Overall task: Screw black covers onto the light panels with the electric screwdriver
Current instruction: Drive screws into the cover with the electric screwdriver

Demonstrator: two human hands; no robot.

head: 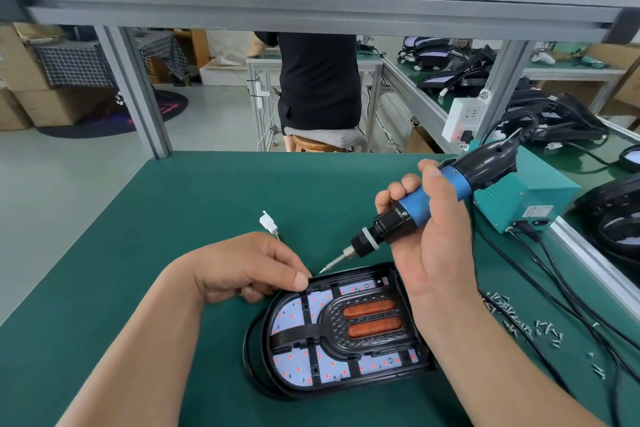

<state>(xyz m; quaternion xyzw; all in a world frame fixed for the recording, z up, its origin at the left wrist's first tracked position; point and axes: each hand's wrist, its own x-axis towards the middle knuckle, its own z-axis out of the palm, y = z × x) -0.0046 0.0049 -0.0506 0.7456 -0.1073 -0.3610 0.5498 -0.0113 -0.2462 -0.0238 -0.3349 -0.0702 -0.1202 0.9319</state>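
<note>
While the green surface [207, 201] fills the lower half of the frame, the light panel [291, 314] lies flat on it at lower centre, with the black cover [332, 322] seated over its white board. Both look like thin moulded plastic: light, stiff, likely to skate on the mat, and the board is probably easy to scratch. So I judge the rim is the place to hold it, never the lit face.

My right hand [436, 243] is at centre right, its fingers [398, 192] wrapped round the blue barrel of the electric screwdriver [426, 204]. The tool is tilted, with its bit tip [329, 266] just above the cover's upper left rim, not yet touching.

My left hand [249, 270] sits just left of the panel, thumb and forefinger drawn together on that same rim corner. They seem to pinch it; whether a screw sits between them I cannot tell.

Loose screws [519, 322] are scattered at the right, well apart from the panel.
</note>
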